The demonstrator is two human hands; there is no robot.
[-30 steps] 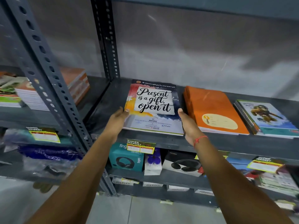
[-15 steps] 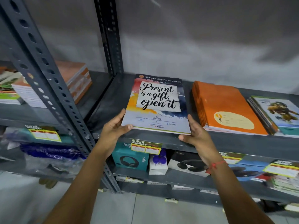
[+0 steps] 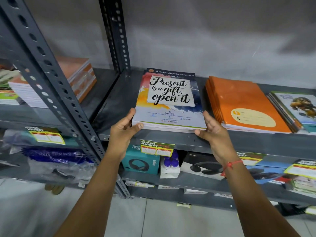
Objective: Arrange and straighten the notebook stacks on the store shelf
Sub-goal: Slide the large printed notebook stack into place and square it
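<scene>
Fingers: the left hand [image 3: 123, 129] cups the near left corner of the "Present is a gift" stack [image 3: 169, 100], thumb pressed on its front edge, fingers lying along its left side.
Right fingers: the right hand [image 3: 212, 132] mirrors that on the near right corner, fingers up the right side, thumb curled under the front edge.
Grip: both hands are closed on the stack, squeezing it between them; none of the fingers are spread.
Stack: it lies flat on the grey shelf [image 3: 239, 144], its front edge right at the shelf lip and between the two hands, cover facing up. A darker cover at the far end peeks out beyond the top notebook.
Right of the right fingers: the orange stack [image 3: 242, 101], just beside but not touching, its layers fanned slightly at the left edge.
Further right: a cartoon-cover stack [image 3: 297, 110], partly tucked against the orange one and cut off by the frame.
Left of the left fingers: bare shelf, then the slotted upright [image 3: 51, 79]; past it, another bay with a thick pile [image 3: 73, 79] of notebooks.
Below the hands: a yellow price tag [image 3: 157, 147] on the shelf edge, a teal headphone box [image 3: 141, 161] and a dark headphone box [image 3: 201, 165] on the lower shelf.
Wrist: a red thread [image 3: 230, 165] tied on the right wrist.
</scene>
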